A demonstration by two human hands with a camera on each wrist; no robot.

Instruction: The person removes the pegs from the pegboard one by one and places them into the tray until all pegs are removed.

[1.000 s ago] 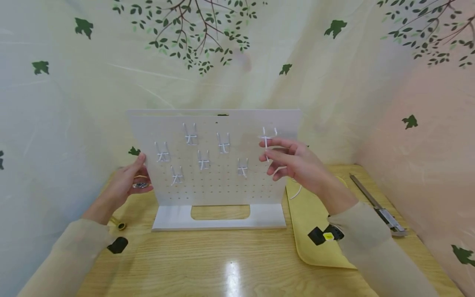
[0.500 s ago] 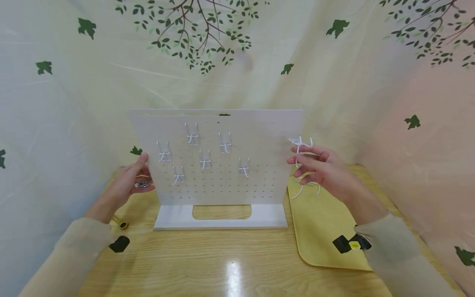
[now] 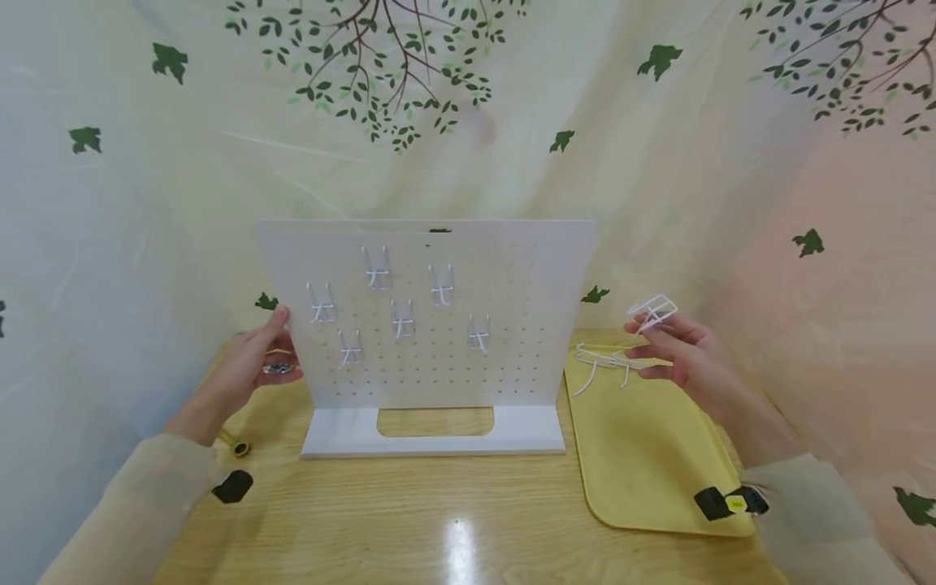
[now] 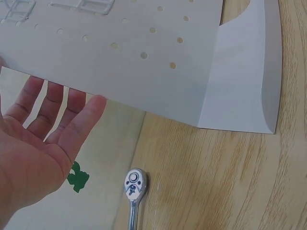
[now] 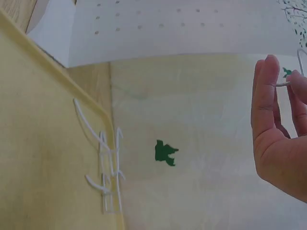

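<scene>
A white pegboard (image 3: 439, 374) stands upright on its base, with several white wire hooks (image 3: 402, 321) hung on its face. At its left edge my left hand (image 3: 252, 357) grips the board, thumb in front and fingers behind. The left wrist view shows those fingertips (image 4: 76, 98) along the board's edge. Off to the right, my right hand (image 3: 683, 357) pinches a loose wire hook (image 3: 653, 312) between thumb and fingers, apart from the board. Below it, more wire hooks (image 3: 600, 357) lie at the far end of a yellow tray (image 3: 658, 487).
A metal ratchet wrench (image 4: 135, 184) lies on the wooden table (image 3: 366, 520) left of the board. The brass-coloured end of a tool (image 3: 240, 447) shows by my left sleeve. Behind everything hangs a curtain (image 3: 512, 179) printed with leaves.
My right hand has drawn the wire hook off the upper right of the board and carried it right, over the tray. My left hand stays on the board's edge.
</scene>
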